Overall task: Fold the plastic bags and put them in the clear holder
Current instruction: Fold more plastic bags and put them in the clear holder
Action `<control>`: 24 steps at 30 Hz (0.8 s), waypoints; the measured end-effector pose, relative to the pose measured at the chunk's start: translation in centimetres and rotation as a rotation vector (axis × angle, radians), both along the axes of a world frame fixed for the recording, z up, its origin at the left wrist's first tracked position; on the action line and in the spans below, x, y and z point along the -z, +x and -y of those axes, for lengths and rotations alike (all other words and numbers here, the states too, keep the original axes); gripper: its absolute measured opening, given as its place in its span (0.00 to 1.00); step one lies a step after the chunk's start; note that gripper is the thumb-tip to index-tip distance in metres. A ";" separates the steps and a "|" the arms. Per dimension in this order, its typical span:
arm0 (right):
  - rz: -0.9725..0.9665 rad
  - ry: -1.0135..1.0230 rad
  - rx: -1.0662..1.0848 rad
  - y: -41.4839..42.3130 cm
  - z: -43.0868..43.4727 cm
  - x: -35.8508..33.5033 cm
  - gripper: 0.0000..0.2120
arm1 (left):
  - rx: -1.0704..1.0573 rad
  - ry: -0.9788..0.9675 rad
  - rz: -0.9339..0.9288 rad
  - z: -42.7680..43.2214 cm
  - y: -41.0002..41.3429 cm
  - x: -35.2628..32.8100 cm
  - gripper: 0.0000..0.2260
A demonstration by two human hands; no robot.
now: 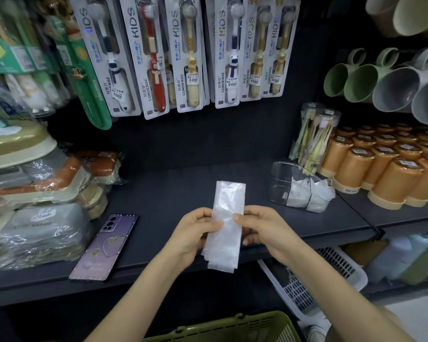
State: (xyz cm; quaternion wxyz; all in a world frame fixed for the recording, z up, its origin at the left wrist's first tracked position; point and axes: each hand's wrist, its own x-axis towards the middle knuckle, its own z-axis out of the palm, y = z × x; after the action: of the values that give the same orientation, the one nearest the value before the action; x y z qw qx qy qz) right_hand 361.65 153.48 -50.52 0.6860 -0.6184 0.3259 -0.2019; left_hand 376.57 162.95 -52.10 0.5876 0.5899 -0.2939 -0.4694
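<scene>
A translucent white plastic bag (226, 225), folded into a long narrow strip, stretches from the dark shelf (173, 191) out past its front edge. My left hand (195, 234) pinches the strip's left edge near its middle. On the opposite edge, my right hand (264, 230) pinches it at the same height. The clear holder (279, 183) stands on the shelf to the right, a little beyond my right hand, with folded white bags (309, 193) inside it.
A purple phone (104, 245) lies on the shelf left of my hands, beside wrapped boxes (40, 228). Orange cups (390, 169) and a clear tube of toothbrushes (311, 139) crowd the right. Packaged kids' toothbrushes (183, 53) hang behind. A green basket (232, 329) and a white basket (314, 280) sit below.
</scene>
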 end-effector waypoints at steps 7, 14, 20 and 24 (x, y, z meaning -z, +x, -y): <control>0.028 0.023 0.030 0.6 -1.3 0.6 0.07 | -0.100 -0.004 -0.102 -0.3 -0.6 0.4 0.03; 0.119 0.020 0.144 1.2 -1.7 0.6 0.08 | -0.110 -0.012 -0.282 -0.3 -0.6 0.0 0.04; 0.176 -0.226 0.090 1.1 -1.4 0.1 0.12 | 0.055 -0.033 -0.470 -1.3 0.9 -1.1 0.14; 0.147 -0.361 0.067 0.9 -0.8 -0.2 0.16 | 0.267 0.037 -0.158 -1.3 1.5 -1.4 0.17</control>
State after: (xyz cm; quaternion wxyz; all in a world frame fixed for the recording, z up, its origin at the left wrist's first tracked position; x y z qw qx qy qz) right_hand 362.56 154.28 -50.33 0.5787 -0.7038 0.2540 -0.3244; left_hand 378.09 164.29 -50.70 0.5302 0.5175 -0.3138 -0.5938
